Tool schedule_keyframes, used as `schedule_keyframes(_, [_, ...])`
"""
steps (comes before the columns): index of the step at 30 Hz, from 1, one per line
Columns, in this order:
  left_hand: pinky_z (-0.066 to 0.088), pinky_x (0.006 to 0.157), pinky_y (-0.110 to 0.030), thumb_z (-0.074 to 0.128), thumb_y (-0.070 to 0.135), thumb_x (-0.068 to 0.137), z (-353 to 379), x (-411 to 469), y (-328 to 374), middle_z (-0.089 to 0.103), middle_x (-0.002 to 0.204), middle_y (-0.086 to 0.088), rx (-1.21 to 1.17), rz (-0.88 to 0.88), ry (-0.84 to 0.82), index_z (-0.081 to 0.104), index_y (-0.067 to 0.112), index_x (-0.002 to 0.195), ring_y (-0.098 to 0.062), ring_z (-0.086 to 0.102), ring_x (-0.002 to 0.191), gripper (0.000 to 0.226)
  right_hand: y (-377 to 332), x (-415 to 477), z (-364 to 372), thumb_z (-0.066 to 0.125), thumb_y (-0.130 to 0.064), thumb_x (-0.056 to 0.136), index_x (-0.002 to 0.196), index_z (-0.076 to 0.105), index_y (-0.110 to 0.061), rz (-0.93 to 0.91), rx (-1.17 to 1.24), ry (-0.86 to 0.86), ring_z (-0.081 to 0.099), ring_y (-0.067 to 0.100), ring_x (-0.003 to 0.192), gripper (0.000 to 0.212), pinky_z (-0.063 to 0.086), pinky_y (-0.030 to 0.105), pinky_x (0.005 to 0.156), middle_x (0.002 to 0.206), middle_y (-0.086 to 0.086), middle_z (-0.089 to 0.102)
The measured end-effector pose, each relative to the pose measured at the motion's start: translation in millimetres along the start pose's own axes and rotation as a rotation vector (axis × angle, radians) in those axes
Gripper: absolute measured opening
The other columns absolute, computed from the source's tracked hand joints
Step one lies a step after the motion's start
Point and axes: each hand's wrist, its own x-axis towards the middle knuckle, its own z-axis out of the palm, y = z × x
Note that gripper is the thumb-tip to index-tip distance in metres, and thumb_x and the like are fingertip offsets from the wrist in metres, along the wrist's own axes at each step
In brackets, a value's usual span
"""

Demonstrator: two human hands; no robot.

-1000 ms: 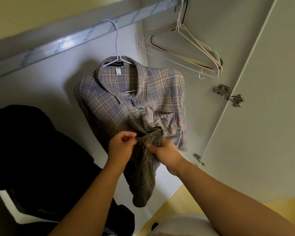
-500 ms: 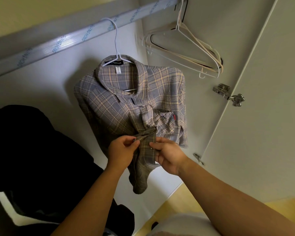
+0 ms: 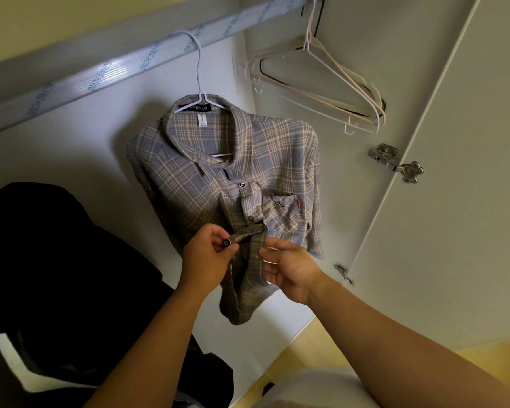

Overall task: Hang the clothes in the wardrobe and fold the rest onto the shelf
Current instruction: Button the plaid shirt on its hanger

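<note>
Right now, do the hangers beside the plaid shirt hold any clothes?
No, the bunched hangers hang bare on the rail beside the plaid shirt.

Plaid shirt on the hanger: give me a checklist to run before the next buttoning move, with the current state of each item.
1. White hanger hooked over the rail: ok.
2. Plaid shirt has its two upper buttons fastened: ok.
3. Left hand pinches the edge carrying the next button: ok.
4. Right hand pinches the opposite front edge: ok.
5. Next button fastened: not ok, the two edges are apart.
6. Edges lined up at matching height: cannot tell, folds hide it.
</note>
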Motion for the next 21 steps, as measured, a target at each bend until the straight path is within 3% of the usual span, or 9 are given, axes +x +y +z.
schedule_keyframes(2, [0.061,0.064,-0.031,0.08,0.009,0.081,1.1,0.3,1.0,0.069,0.087,0.0,-0.076,-0.041,-0.061,0.061,0.019,0.09,-0.015,0.069,0.079,0.023,-0.6,-0.5,1.5,0.064,0.002,0.09,0.118,0.061,-0.006,-0.013,0.038,-0.001,0.045,0.018,0.06,0.029,0.045,0.027,0.053,0.09,0.014,0.05])
schedule_keyframes(5, [0.061,0.068,-0.03,0.08,0.001,0.078,1.7,0.2,2.4,0.071,0.09,-0.003,-0.184,-0.097,-0.134,0.064,0.015,0.092,-0.016,0.071,0.083,0.026,-1.2,-3.1,2.9,0.062,-0.005,0.093,0.101,0.058,-0.013,-0.029,0.037,-0.034,0.044,0.021,0.064,0.011,0.043,0.03,0.057,0.087,0.015,0.046])
schedule_keyframes(10, [0.061,0.077,-0.031,0.072,0.006,0.088,3.3,-0.5,6.7,0.073,0.097,-0.008,-0.407,-0.207,-0.21,0.069,0.01,0.098,-0.022,0.072,0.092,0.011,-1.5,-8.6,4.6,0.058,-0.007,0.096,0.097,0.058,-0.012,-0.043,-0.005,-0.059,0.05,0.033,0.087,0.005,0.047,0.041,0.076,0.097,0.02,0.055])
schedule_keyframes(17, [0.061,0.076,-0.031,0.07,0.013,0.091,6.3,-1.4,2.6,0.074,0.094,-0.003,-0.26,-0.142,-0.203,0.072,0.018,0.095,-0.019,0.072,0.09,0.008,-2.4,-11.4,-0.9,0.061,0.009,0.09,0.107,0.06,-0.007,-0.026,-0.048,-0.061,0.068,0.018,0.065,0.023,0.059,0.028,0.066,0.08,0.009,0.07])
schedule_keyframes(21, [0.059,0.073,-0.026,0.073,0.017,0.089,7.9,-3.9,4.5,0.074,0.088,0.005,-0.096,-0.042,-0.181,0.072,0.024,0.092,-0.011,0.07,0.086,0.008,-1.4,-11.7,0.3,0.066,0.007,0.087,0.124,0.056,-0.002,-0.028,-0.072,0.003,0.069,0.021,0.068,0.04,0.057,0.03,0.066,0.091,0.015,0.069])
